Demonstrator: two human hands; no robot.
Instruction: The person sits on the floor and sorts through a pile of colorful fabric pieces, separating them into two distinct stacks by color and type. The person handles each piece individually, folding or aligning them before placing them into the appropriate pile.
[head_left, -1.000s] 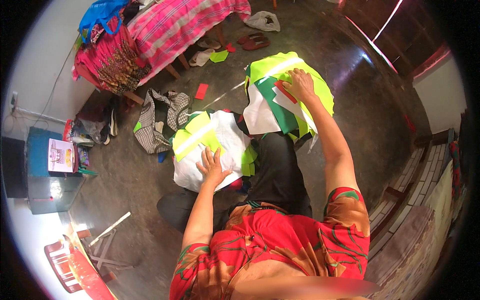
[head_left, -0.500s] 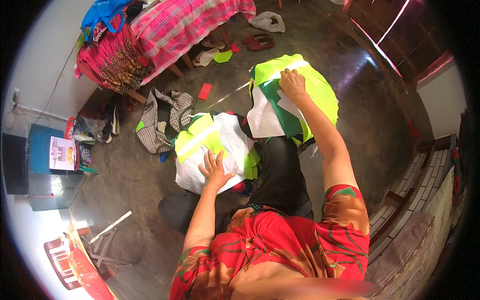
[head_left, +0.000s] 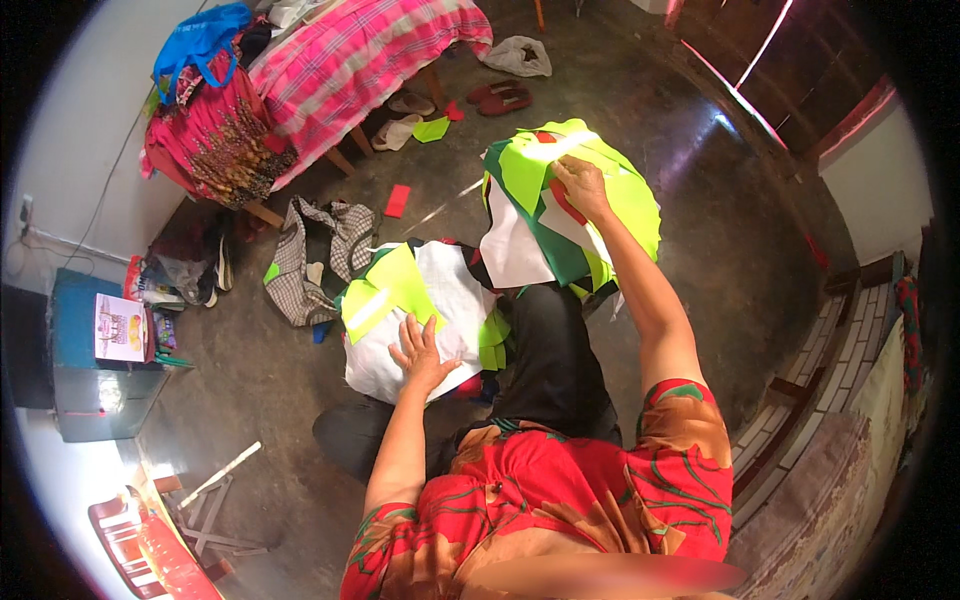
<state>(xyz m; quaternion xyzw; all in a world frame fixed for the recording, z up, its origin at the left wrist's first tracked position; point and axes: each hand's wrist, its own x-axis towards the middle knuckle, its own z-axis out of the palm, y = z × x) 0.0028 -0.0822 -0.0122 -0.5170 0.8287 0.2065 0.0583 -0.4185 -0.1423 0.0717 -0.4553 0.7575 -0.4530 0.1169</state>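
Observation:
My left hand lies with fingers spread on a white cloth near my lap. Folded neon-yellow pieces rest on that cloth, just beyond my fingertips. Farther off to the right, my right hand has its fingers closed at a rounded pile of neon-yellow cloth, seemingly gripping a yellow piece. A red strip shows beside the fingers. Green cloth and a white panel hang down the pile's near left side. My fingertips partly hide what they pinch.
A grey checked cloth lies crumpled to the left on the dark floor, near a red scrap. Beyond stand a table with a pink plaid cover and red shoes. A blue cabinet stands far left.
My right hand remains at the pile, where red cloth now shows among the yellow layers. The left hand stays flat on the white cloth. The whole view has shifted slightly.

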